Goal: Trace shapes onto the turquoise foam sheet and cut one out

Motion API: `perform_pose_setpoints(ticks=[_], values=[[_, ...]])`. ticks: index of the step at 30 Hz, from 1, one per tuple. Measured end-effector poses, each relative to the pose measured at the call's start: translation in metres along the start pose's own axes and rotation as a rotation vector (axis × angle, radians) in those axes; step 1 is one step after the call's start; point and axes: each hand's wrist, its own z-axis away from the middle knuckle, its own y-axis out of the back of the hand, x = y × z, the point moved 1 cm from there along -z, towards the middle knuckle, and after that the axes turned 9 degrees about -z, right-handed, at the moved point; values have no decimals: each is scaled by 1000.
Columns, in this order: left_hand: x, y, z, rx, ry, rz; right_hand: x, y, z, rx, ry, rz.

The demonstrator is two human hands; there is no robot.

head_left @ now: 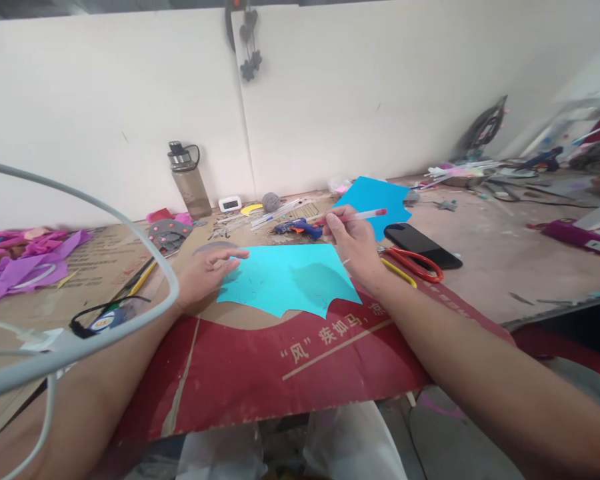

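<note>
A turquoise sheet with a scalloped, pointed lower edge (285, 280) lies flat on the cardboard before me. My left hand (213, 268) is at its left edge, fingers stretched out and holding nothing. Over the sheet's upper right corner, my right hand (351, 237) grips a clear-barrelled pen with red ends (367, 215), which lies nearly level. Just behind that hand sits a blue glue gun (297, 229). A bluer cut sheet (373, 200) lies farther back, partly hidden by the hand.
Red-handled scissors (415, 265) and a black phone (423, 245) lie right of my right hand. A bottle (190, 180) and small clock (230, 204) stand near the wall. Purple felt scraps (40, 267) are piled left. A grey cable (145, 243) loops across the left foreground.
</note>
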Motion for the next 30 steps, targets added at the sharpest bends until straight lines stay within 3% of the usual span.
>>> perform_pose_setpoints(ticks=[6,12,17,22,24,26,30], values=[[-15,-6,-4,160,135,77,4,0,-1,28,22,16],[-12,-5,-3,161,73,12,6,-1,-1,-1,41,45],[3,-3,1,67,-120,-98,2,-1,-1,4,65,122],[6,-12,1,-162,-384,-208,4,0,-3,10,52,111],[7,-15,1,-212,-416,-179,6,0,-4,16,49,103],[7,-14,1,-168,-338,-118,6,1,-4,21,50,98],[7,-4,2,53,-60,-10,5,0,-3,14,54,87]])
